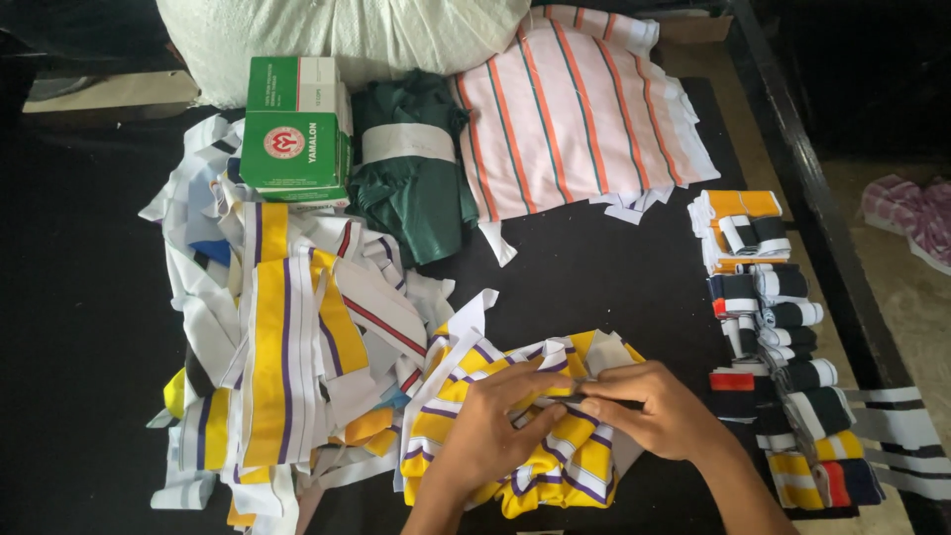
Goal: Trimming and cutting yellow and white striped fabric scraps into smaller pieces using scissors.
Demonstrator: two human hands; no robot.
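Cartons: two green-and-white boxes (295, 129) stacked, far above-left of the fingers (555, 391).
Band: plain white paper label (407, 143) wrapped round green cloth, far above the fingers.

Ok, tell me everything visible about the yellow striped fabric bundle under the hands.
The yellow striped fabric bundle is knit-looking cloth, yellow and white with thin purple stripes, crumpled in loose folds on the black table. The left hand presses on it; the right hand pinches its top edge. A scrap pile touches its left side.

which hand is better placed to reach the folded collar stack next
Probably the right hand: it sits nearest the folded collar stack, while the left hand lies across the yellow striped cloth.
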